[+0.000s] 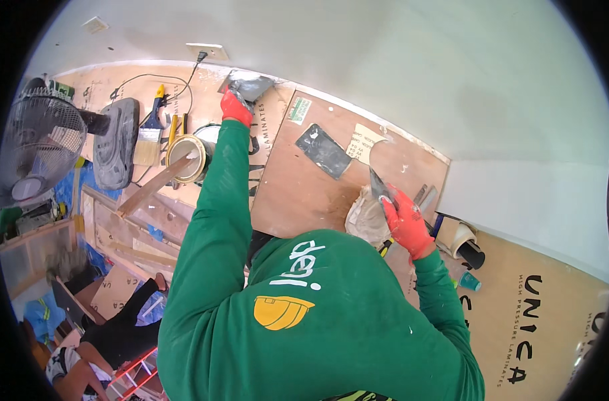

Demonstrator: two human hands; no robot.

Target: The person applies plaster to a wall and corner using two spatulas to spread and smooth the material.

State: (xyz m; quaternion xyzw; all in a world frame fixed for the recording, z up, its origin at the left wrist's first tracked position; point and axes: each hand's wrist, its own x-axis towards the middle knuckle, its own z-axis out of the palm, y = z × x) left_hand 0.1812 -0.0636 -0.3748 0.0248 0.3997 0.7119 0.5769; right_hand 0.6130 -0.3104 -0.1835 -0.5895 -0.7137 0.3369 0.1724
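My left hand (237, 107), in a red glove, is closed on a dark flat plate (256, 87) smeared with pale putty. It is at the far edge of the worktop, close to the wall. The red-gloved right hand (407, 222) grips a putty knife (378, 184) with a dark blade, raised over the right side of a brown board. Beside that blade lies a crumpled off-white bundle (368, 217). Between the hands, a second dark flat plate (323, 151) rests on the board, next to a cream paper with writing (364, 143).
Left of my left arm stand an open can (187, 158) with a wooden stick, a wide paintbrush (149, 137) and a grey fan (44, 147). A plug sits in the wall outlet (208, 51). Another person (117, 321) and a red ladder (136, 374) are at lower left.
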